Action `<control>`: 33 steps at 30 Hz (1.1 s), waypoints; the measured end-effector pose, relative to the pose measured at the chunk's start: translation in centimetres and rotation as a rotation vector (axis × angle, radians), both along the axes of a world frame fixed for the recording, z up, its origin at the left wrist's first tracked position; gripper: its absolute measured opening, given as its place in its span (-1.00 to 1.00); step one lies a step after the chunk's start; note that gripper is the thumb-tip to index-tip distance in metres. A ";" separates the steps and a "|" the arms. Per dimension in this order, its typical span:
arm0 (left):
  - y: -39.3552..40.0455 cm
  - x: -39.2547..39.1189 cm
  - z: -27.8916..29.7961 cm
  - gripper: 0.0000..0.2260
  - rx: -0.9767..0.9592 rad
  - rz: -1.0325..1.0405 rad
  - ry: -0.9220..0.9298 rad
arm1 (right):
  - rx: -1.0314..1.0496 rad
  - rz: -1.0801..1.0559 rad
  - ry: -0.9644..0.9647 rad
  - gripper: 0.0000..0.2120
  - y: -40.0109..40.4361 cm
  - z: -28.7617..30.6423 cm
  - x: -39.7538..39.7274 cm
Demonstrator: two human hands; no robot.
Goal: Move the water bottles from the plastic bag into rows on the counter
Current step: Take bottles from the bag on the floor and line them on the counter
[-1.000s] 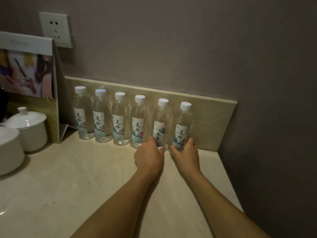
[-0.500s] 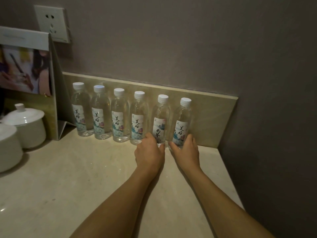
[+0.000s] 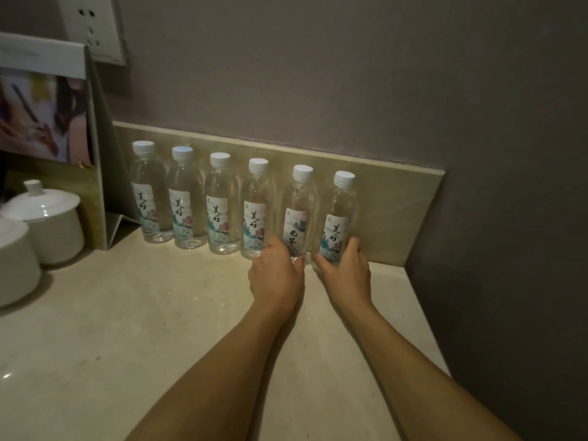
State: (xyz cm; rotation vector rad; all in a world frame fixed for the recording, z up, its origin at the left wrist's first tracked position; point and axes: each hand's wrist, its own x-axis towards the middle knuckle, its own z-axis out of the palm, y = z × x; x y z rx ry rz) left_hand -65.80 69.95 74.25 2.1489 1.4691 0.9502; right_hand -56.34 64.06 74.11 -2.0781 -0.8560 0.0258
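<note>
Several clear water bottles with white caps and printed labels stand upright in one row along the tan backsplash [image 3: 397,198] on the beige counter [image 3: 159,329]. My left hand [image 3: 276,275] grips the base of the fifth bottle [image 3: 297,214]. My right hand [image 3: 345,272] grips the base of the rightmost bottle [image 3: 339,214]. The four bottles to the left, from the leftmost bottle [image 3: 148,192] onward, stand untouched. No plastic bag is in view.
A folded photo stand card [image 3: 57,122] stands at the left, with two white lidded ceramic jars [image 3: 51,218] in front of it. A wall socket [image 3: 92,27] sits above. The side wall [image 3: 509,249] bounds the counter on the right.
Both hands have stayed on the bases of the two right-hand bottles; the view has shifted slightly closer. The row looks the same.
</note>
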 end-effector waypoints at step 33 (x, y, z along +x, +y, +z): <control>-0.1 -0.1 0.1 -0.63 -0.024 0.003 0.024 | -0.002 0.016 -0.044 -0.58 0.0 -0.1 -0.3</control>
